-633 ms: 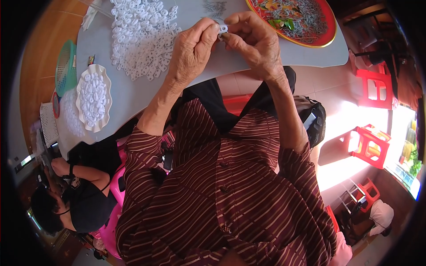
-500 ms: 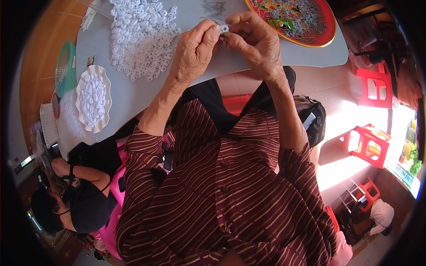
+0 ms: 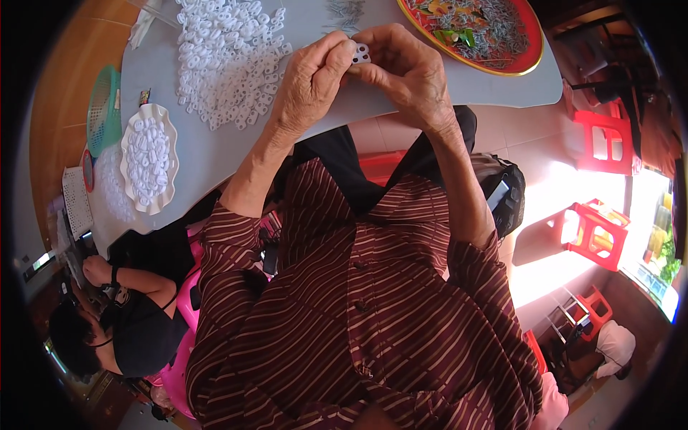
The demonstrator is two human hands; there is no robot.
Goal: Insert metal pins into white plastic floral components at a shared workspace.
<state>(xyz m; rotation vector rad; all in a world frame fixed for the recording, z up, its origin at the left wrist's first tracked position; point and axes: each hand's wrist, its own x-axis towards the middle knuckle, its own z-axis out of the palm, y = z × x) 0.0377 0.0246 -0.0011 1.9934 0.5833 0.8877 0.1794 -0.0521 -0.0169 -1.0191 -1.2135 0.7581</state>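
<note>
A small white plastic piece with several holes (image 3: pixel 360 54) is held up between my two hands above the near edge of the table. My left hand (image 3: pixel 313 80) pinches it from the left with thumb and forefinger. From the right, my right hand (image 3: pixel 410 72) closes on its other side, thumb below and curled fingers above. Left of my hands lies a large heap of similar white plastic pieces (image 3: pixel 223 61). Small grey metal pins (image 3: pixel 347 13) lie in a loose bunch just beyond my fingers.
A red round tray (image 3: pixel 532 44) with many more pins stands at the right. Further left are a scalloped white dish (image 3: pixel 169 188) of white pieces and a green basket (image 3: pixel 102 118). Another person (image 3: pixel 140 315) sits at lower left. Red stools (image 3: pixel 608 143) stand on the right.
My right fingers have come in from apart and closed around the white piece. The piece has turned, so its holes now show. My left hand has hardly moved.
</note>
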